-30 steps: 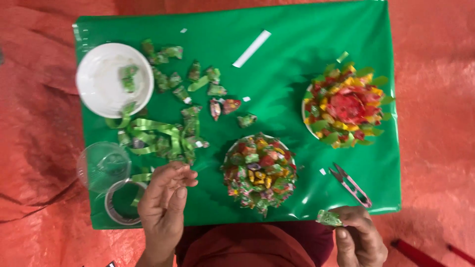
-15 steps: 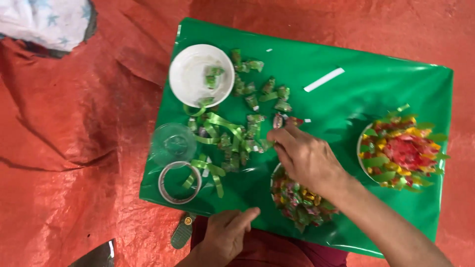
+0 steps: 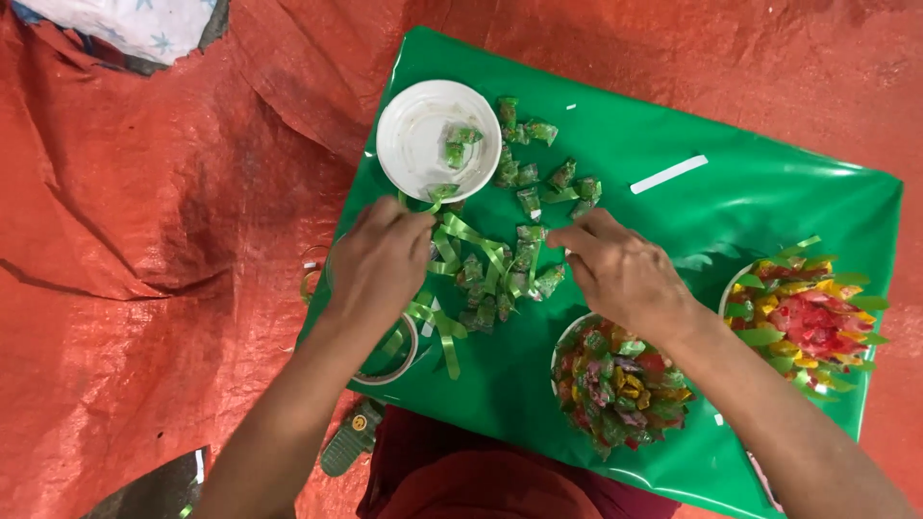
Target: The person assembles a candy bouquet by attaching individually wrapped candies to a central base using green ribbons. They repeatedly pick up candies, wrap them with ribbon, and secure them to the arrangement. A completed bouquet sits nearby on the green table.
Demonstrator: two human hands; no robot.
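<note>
Now | my left hand [image 3: 380, 264] pinches green ribbon strips [image 3: 461, 259] | my right hand [image 3: 620, 274] picks at folded wrappers [image 3: 524, 255], fingers bent | red-middle wrapper flower [image 3: 808, 322] looks done | nearer flower [image 3: 620, 384] half done | loose wrappers left

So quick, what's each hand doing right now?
Left hand: fingers pinched on a green ribbon strip.
Right hand: fingers curled down at the green wrapped candies; whether it holds one cannot be told.

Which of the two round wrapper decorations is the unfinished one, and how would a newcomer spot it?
On the shiny green sheet lie two round wrapper rosettes. The one meant is at the near edge, just below the right hand. Its centre is a jumble of mixed wrappers, whereas the rosette at the sheet's right edge has a solid red centre ringed in yellow.
</note>
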